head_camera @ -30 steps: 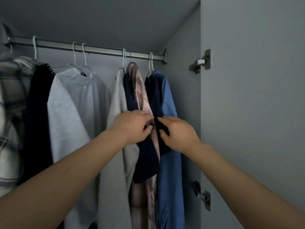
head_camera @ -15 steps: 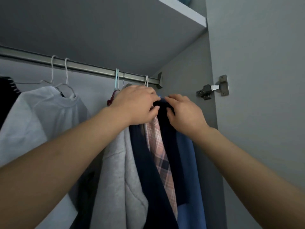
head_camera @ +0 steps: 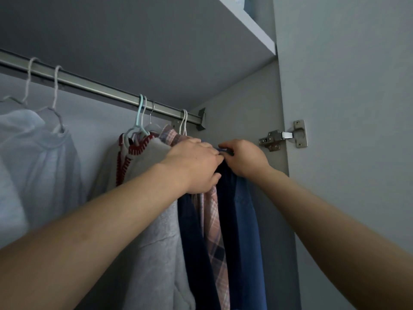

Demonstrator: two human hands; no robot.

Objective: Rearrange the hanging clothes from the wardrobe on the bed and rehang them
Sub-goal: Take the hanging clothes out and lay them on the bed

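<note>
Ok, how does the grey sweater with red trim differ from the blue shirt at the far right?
The grey sweater is pale and fleecy with red-striped collar trim; the blue shirt is plain mid-blue and smoother. The sweater hangs at the left of the bunch, the shirt nearest the wardrobe's side wall. The left hand lies across the sweater's shoulder; the right hand grips at the shirt's top. Both hang from the rail.

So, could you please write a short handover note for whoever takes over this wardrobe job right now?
Left hand: gripping the bunched tops of the clothes at the right end of the rail.
Right hand: pinching the collar of the blue shirt beside it.
Clothes: grey sweater, navy garment, plaid shirt and blue shirt all hang on the rail; a pale top hangs further left.
Done: nothing is off the rail yet.
Left: lift the hangers off, carry everything to the bed, rearrange, rehang.
</note>
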